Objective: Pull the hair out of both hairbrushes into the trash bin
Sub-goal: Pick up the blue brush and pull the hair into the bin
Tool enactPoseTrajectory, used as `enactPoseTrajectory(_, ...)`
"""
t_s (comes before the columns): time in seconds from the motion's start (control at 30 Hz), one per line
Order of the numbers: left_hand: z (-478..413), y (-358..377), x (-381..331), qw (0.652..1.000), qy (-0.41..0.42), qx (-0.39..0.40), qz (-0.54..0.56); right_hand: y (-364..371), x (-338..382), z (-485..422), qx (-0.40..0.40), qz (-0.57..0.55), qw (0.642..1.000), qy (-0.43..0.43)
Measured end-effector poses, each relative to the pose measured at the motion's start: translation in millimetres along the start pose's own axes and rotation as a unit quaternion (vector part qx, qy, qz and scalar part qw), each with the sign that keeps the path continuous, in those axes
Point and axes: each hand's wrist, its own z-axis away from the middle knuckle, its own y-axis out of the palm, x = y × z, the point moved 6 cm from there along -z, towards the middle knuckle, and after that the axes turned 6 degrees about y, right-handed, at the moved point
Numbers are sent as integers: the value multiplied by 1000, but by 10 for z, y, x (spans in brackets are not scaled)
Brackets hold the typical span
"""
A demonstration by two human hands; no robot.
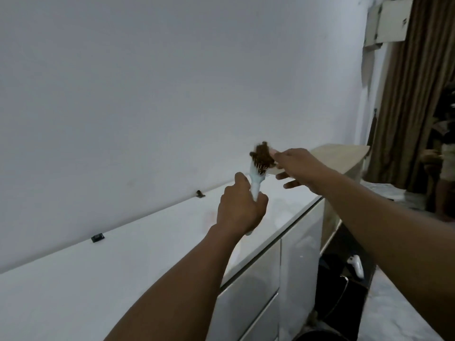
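Note:
A pale blue hairbrush (256,179) is held upright above the white cabinet top (123,267), with my left hand (240,210) wrapped around its handle. A brown clump of hair (262,156) sits in the bristles at the brush head. My right hand (298,163) reaches in from the right. Its thumb and forefinger pinch the edge of the clump and the other fingers are spread below. No second hairbrush is in view. A dark round rim (317,334) shows on the floor at the bottom edge; I cannot tell whether it is the trash bin.
The white cabinet runs along the wall, with two small dark clips (98,238) at its back edge. A wooden unit (344,156) adjoins it on the right. A black box with a white controller (355,265) stands on the floor. Beyond are a brown curtain (406,94) and a person (445,168).

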Motion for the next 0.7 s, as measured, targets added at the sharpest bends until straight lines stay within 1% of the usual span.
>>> enactPoseTrajectory(0.07, 25, 212, -201, 999, 22, 25, 20, -242, -85, 53, -27, -36, 999, 5)
enactPoseTrajectory(0.2, 150, 724, -476, 994, 44, 74, 70, -668, -440, 172, -115, -65, 991, 12)
enactPoseTrajectory(0.3, 305, 1155, -534, 989, 54, 100, 96, -876, -884, 251, -150, -70, 985, 47)
enactPoseTrajectory(0.37, 438, 1437, -523, 987, 71, 112, 92, -941, -1274, 289, -165, -65, 981, 82)
enactPoseTrajectory(0.43, 609, 1753, -468, 982, 83, 144, 86, -959, -1726, 337, -184, -62, 973, 122)
enactPoseTrajectory(0.57, 1025, 2379, -210, 971, 62, 218, 71, -861, -2604, 472, -197, -37, 960, 194)
enactPoseTrajectory(0.7, 1486, 2922, 140, 958, 16, 275, 84, -604, -3376, 571, -171, -41, 952, 249)
